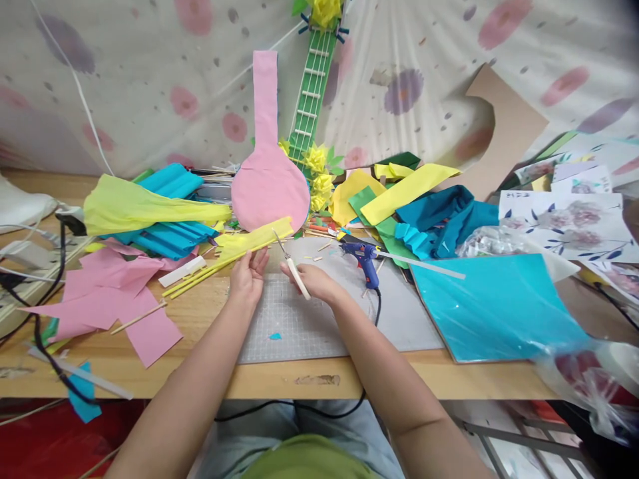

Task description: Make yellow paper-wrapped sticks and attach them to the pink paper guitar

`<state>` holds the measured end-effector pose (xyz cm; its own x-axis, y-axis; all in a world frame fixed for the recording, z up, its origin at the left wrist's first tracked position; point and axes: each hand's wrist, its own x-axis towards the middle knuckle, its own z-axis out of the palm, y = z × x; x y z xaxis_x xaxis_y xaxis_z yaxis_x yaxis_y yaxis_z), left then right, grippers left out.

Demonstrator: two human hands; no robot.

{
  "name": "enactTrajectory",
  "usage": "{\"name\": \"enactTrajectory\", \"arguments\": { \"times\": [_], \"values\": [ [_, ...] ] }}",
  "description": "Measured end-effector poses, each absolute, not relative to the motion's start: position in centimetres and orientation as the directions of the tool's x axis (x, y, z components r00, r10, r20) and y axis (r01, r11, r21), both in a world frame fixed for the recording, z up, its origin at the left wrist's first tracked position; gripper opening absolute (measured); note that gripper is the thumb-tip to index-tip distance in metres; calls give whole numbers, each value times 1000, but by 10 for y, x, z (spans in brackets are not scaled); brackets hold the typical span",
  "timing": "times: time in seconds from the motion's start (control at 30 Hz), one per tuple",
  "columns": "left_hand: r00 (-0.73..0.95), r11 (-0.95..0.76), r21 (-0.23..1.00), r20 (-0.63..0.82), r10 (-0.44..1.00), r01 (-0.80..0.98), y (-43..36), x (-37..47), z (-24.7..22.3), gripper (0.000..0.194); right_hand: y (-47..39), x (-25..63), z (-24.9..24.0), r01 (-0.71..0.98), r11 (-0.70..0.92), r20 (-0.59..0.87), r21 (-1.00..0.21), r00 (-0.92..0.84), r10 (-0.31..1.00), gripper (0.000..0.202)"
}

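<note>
My right hand point(315, 281) is closed around the white handle of a pair of scissors point(298, 275), whose metal blades point up and away to the left. My left hand point(248, 274) lies palm inward with its fingers stretched out, just below a torn yellow crepe paper piece point(257, 238). Whether those fingertips touch the paper is hard to tell. Beyond both hands stands a pink paper-covered guitar shape point(271, 194) with a round body and a straight neck. Under the hands is a grey gridded cutting mat point(299, 326), with a small blue scrap point(275, 336) on it.
A blue hot glue gun point(367, 263) rests on the mat's right, its black cord running down over the table edge. Yellow rolled sticks point(194, 281) and pink paper point(114, 286) lie left. At right is a turquoise sheet point(499, 306). A green decorated guitar neck point(313, 93) leans behind.
</note>
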<state>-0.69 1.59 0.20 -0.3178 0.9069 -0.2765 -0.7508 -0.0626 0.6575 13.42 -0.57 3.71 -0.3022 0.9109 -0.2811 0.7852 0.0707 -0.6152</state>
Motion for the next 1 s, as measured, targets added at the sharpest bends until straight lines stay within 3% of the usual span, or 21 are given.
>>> {"name": "enactTrajectory", "arguments": {
  "times": [0.73,1.0],
  "values": [
    [-347,-77,698,-255,902,-712,12,4,7,16,1,137,28,650,29,-217,-759,-295,930,58],
    [-326,-44,700,-275,904,-712,12,9,4,17,0,151,33,700,25,-252,-714,-290,923,53]
  ]
}}
